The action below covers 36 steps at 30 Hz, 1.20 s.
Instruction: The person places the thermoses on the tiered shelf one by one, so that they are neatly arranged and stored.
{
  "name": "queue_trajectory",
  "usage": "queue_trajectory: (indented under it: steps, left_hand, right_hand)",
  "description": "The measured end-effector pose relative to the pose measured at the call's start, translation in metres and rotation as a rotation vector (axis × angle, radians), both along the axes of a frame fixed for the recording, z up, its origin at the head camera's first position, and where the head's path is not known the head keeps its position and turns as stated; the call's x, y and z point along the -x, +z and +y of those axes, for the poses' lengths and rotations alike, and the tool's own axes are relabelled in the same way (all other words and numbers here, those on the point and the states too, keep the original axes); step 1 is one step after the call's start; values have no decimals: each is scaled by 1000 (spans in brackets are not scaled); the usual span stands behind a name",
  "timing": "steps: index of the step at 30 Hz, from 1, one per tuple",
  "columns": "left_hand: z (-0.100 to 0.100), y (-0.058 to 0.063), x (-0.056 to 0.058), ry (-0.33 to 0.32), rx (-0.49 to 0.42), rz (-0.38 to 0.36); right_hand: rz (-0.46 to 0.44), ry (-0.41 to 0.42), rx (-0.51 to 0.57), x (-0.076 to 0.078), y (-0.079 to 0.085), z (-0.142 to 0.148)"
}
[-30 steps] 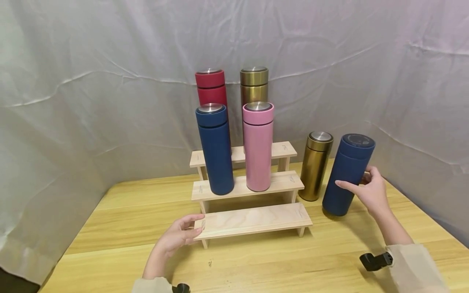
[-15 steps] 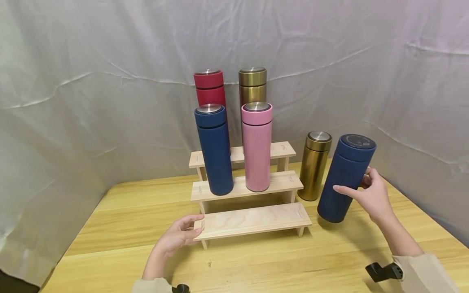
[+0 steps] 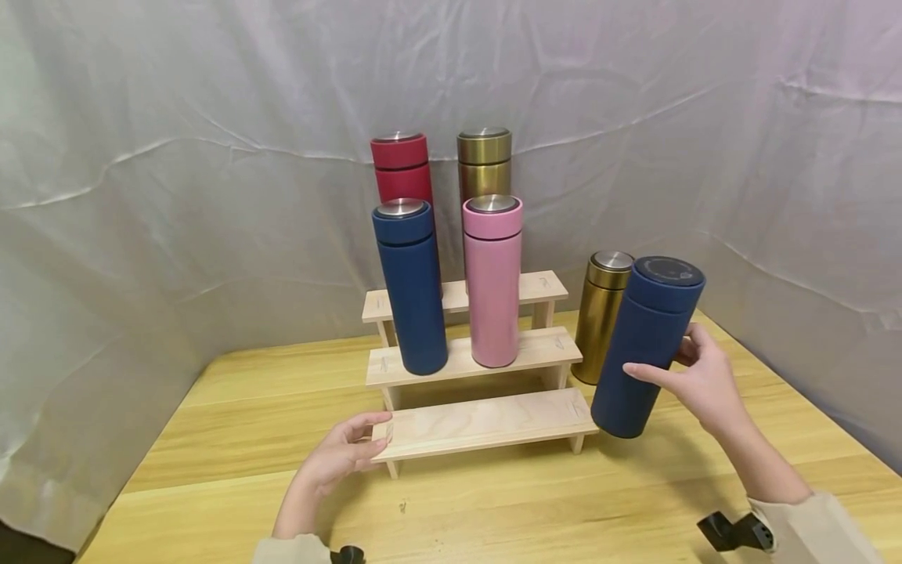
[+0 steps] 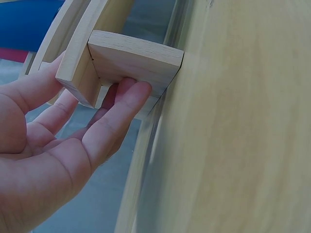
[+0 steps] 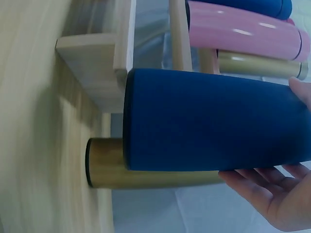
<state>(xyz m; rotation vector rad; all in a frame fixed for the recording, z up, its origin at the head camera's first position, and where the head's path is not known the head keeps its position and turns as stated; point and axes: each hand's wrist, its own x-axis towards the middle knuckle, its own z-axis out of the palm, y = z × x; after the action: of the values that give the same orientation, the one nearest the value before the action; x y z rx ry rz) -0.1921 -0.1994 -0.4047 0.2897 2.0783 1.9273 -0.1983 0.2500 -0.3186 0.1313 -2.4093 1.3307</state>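
My right hand grips a dark blue thermos with a black top, thumb on the near side and fingers around the far side. The thermos tilts, its base off the table beside the right end of the stand's lowest step. In the right wrist view the blue thermos shows large, with the fingers at its lid end. My left hand holds the left end of the lowest step of a three-step wooden stand. The left wrist view shows those fingers around the board's end and its leg.
On the middle step stand a blue thermos and a pink thermos. Behind, a red thermos and a gold thermos stand on the top step. Another gold thermos is on the table, partly behind the held one. Grey cloth hangs around.
My right hand has lifted the dark blue thermos off the table and moved it left, towards the lowest step, now overlapping the gold thermos in view. The left hand has stayed in place.
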Motion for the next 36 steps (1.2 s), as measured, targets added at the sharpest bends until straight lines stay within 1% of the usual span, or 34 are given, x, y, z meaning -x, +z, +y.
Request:
queue_trajectory:
  steps: [4,15,22,31,36]
  left_hand:
    - [0,0,0,-6,1,3]
    - [-1,1,0,4,7,1]
    - [0,2,0,-3,10,3]
    - [1,6,-2,-16,-2,4]
    - [1,5,-1,-18,-6,0]
  right_hand:
    - [13,32,-3,-2,3,-8]
    - [32,112,1,-6,14,-35]
    - [48,157,37,-3,13,-53]
    - [65,188,89,-1,12,-71]
    - [56,215,128,1,11,-80]
